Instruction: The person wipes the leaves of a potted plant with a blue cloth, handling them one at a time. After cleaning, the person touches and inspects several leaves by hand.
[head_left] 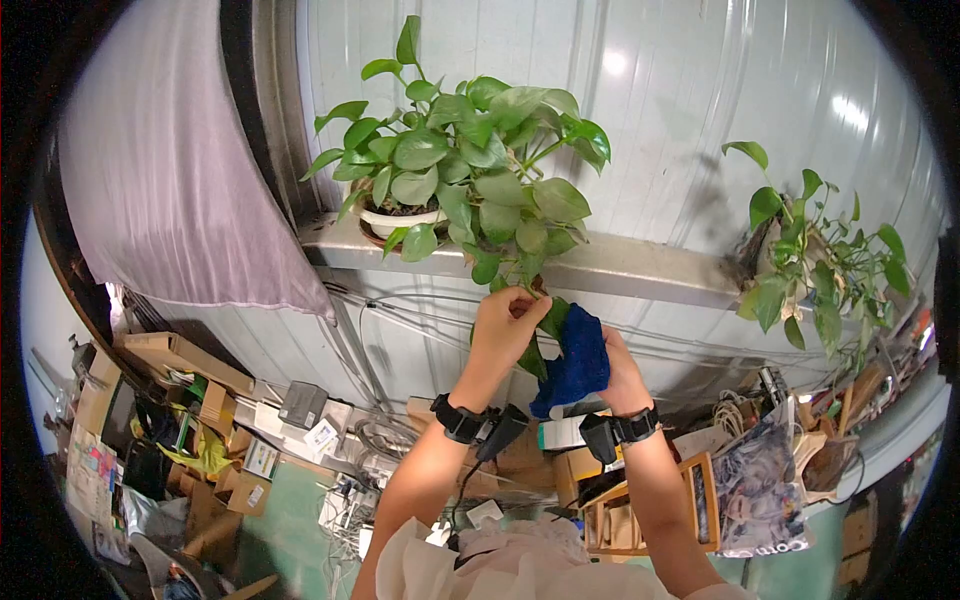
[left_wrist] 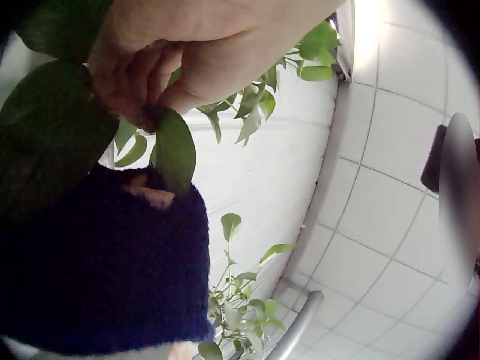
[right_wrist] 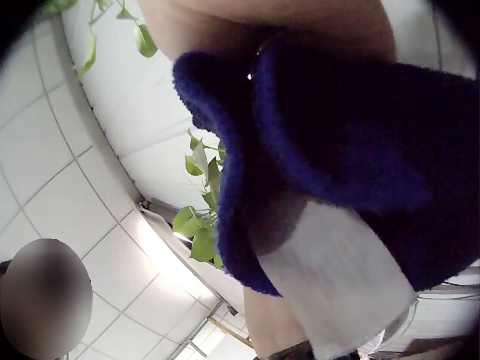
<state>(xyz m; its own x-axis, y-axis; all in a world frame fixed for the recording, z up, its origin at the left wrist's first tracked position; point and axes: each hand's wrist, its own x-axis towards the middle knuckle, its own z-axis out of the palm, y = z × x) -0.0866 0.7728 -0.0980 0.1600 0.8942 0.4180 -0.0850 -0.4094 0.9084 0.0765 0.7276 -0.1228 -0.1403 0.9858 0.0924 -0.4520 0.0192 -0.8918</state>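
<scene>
A potted pothos with broad green leaves [head_left: 480, 150] stands in a white pot [head_left: 400, 222] on the ledge, its vines trailing down over the front. My left hand [head_left: 500, 335] pinches a hanging leaf [left_wrist: 176, 154] near its stem, between thumb and fingers. In my right hand [head_left: 626, 378] is a dark blue cloth [head_left: 575, 365], held just to the right of that leaf and bunched behind the lower leaves. The left wrist view has fingertips showing at the cloth's upper edge, beside the leaf. A white tag-like strip [right_wrist: 337, 277] hangs against the cloth in the right wrist view.
A second trailing plant [head_left: 825, 270] hangs at the right end of the metal ledge [head_left: 640, 268]. Cables [head_left: 400, 312] run along the wall below it. A pale curtain [head_left: 180, 160] hangs at left. Cardboard boxes [head_left: 215, 405] and a wooden frame [head_left: 700, 500] crowd the floor below.
</scene>
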